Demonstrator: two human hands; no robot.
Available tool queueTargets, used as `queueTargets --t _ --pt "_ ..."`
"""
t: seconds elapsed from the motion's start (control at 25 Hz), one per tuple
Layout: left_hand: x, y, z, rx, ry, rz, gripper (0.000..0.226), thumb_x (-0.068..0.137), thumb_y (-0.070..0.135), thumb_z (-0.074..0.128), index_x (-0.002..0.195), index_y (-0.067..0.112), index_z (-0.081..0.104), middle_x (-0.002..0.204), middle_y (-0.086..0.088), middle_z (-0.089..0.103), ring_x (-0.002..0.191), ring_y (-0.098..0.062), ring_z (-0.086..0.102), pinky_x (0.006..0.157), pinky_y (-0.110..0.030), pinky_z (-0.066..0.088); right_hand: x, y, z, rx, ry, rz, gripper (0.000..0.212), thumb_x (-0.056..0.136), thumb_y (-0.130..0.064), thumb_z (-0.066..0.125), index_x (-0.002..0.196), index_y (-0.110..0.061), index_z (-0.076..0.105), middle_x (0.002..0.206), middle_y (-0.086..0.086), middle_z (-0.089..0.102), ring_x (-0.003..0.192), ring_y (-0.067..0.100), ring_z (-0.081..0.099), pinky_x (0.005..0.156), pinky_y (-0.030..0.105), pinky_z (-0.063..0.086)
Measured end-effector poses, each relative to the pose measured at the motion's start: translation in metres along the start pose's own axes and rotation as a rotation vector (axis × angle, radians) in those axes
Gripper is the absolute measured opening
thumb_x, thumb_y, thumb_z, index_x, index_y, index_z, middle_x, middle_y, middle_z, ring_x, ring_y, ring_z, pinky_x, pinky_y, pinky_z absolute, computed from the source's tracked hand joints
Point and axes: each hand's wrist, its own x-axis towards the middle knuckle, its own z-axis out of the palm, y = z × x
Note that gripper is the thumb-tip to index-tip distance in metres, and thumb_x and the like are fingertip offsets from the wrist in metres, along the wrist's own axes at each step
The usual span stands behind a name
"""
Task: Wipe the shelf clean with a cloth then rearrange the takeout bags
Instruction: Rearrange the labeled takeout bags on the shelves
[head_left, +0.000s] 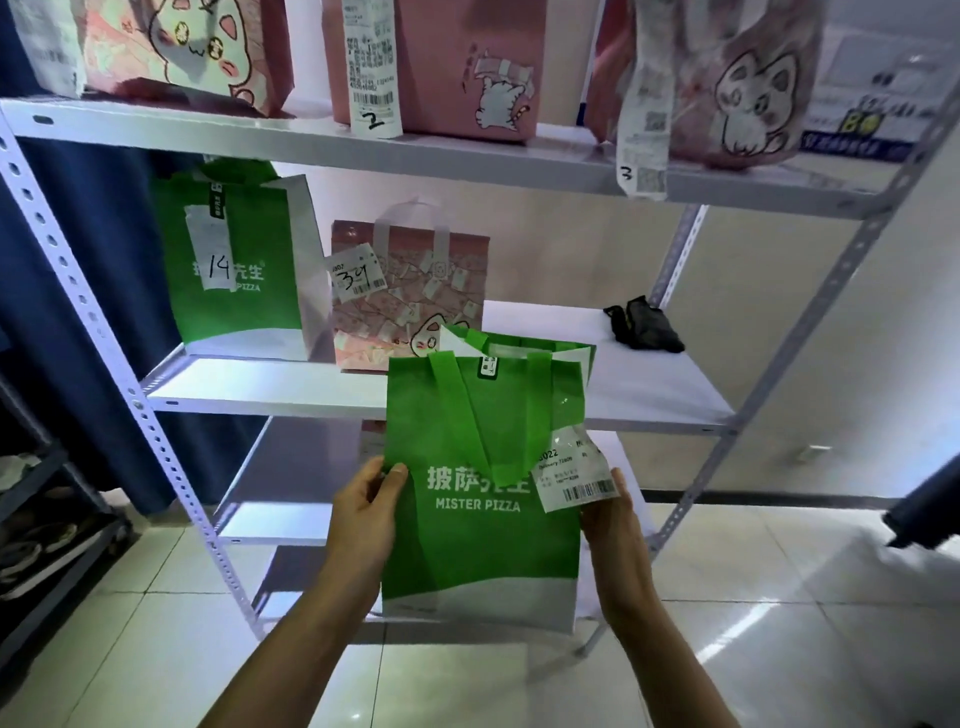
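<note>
Both hands hold the green Mister Pizza bag (480, 499) in mid-air. Left hand (363, 512) pinches its left edge, thumb on the front; right hand (615, 525) grips the right edge just under the receipt (576, 475). Middle shelf (649, 384) sits above and beyond the grip, with the green bag 14 (234, 270), pink bag (410, 291) and dark cloth (644, 325) on it. The bag looks light, soft non-woven, likely floppy; side edges or the handles hold best, and the receipt could tear.

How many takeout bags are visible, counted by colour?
Green bags: 2, one on the middle shelf, one held in both hands.
Pink bags: 4, three on the top shelf, one on the middle shelf.
Total: 6
</note>
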Motion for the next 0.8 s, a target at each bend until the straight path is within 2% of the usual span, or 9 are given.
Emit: queueTargets --t 0.08,0.16,0.24,0.32,0.4,0.48,0.56,0.68,0.8 --pt "-0.006 -0.012 0.009 0.004 -0.012 0.016 0.018 0.099 0.014 0.054 0.100 0.020 0.071 0.097 0.002 0.076 0.093 -0.020 0.069 0.079 -0.035 0.054 -0.002 0.007 -0.018 -0.030 0.000 0.024 0.051 0.106 -0.046 0.024 0.121 -0.020 0.066 0.113 0.006 0.076 0.111 0.020 0.069 0.103 0.049 0.051" --pt "-0.014 -0.028 0.017 0.024 0.008 0.016 0.021 0.098 0.011 0.054 0.096 0.022 0.071 0.092 0.007 0.077 0.092 -0.017 0.069 0.077 -0.031 0.051 -0.005 0.017 -0.035 -0.068 -0.036 0.043 0.048 0.108 -0.045 0.028 0.117 -0.018 0.067 0.107 0.002 0.077 0.104 0.017 0.071 0.090 0.033 0.058" --pt "-0.022 -0.047 0.026 0.049 0.012 -0.006 0.021 0.098 0.010 0.054 0.095 0.022 0.071 0.091 0.008 0.076 0.093 -0.016 0.068 0.078 -0.029 0.050 -0.007 0.031 -0.051 -0.129 -0.067 0.070 0.045 0.104 -0.049 0.035 0.112 -0.020 0.067 0.098 -0.002 0.077 0.095 0.014 0.071 0.073 0.019 0.057" --pt "-0.031 -0.066 0.037 0.091 0.018 -0.044 0.023 0.099 0.013 0.054 0.093 0.028 0.071 0.094 0.006 0.075 0.094 -0.014 0.068 0.082 -0.031 0.051 -0.003 0.051 -0.068 -0.175 -0.080 0.131 0.043 0.098 -0.050 0.038 0.113 -0.023 0.068 0.095 -0.003 0.076 0.090 0.009 0.070 0.064 0.012 0.054" --pt "-0.037 -0.085 0.052 0.112 0.035 -0.078 0.025 0.099 0.011 0.054 0.092 0.030 0.070 0.092 0.009 0.075 0.092 -0.009 0.068 0.082 -0.029 0.051 0.006 0.073 -0.088 -0.206 -0.091 0.232 0.031 0.108 -0.036 0.041 0.111 -0.020 0.068 0.103 0.003 0.074 0.088 0.002 0.070 0.062 0.010 0.053" --pt "-0.043 -0.101 0.067 0.127 0.020 -0.106 0.024 0.099 0.009 0.052 0.096 0.025 0.069 0.090 0.011 0.076 0.089 -0.006 0.069 0.080 -0.027 0.052 0.013 0.091 -0.110 -0.204 -0.111 0.329 0.026 0.108 -0.022 0.043 0.112 -0.016 0.068 0.109 0.013 0.072 0.093 0.009 0.070 0.064 0.013 0.055" --pt "-0.045 -0.122 0.081 0.165 0.006 -0.133 0.021 0.100 0.010 0.051 0.100 0.019 0.069 0.095 0.005 0.076 0.093 -0.012 0.069 0.081 -0.028 0.053 0.019 0.106 -0.128 -0.173 -0.113 0.387 0.026 0.108 -0.021 0.044 0.117 -0.018 0.068 0.115 0.016 0.071 0.103 0.022 0.069 0.072 0.021 0.059" --pt "-0.043 -0.159 0.104 0.192 0.006 -0.178 0.019 0.100 0.010 0.051 0.102 0.015 0.069 0.097 0.001 0.076 0.095 -0.017 0.069 0.083 -0.031 0.055 0.030 0.127 -0.150 -0.186 -0.121 0.415 0.029 0.107 -0.013 0.042 0.120 -0.022 0.066 0.110 0.012 0.074 0.109 0.028 0.067 0.092 0.044 0.057" --pt "-0.030 -0.189 0.129 0.182 -0.001 -0.230 0.022 0.100 0.007 0.049 0.104 0.017 0.069 0.096 0.007 0.076 0.093 -0.010 0.070 0.075 -0.020 0.053 0.050 0.149 -0.163 -0.234 -0.080 0.428 0.032 0.103 -0.004 0.045 0.113 -0.026 0.066 0.108 0.010 0.073 0.112 0.032 0.064 0.099 0.056 0.052"
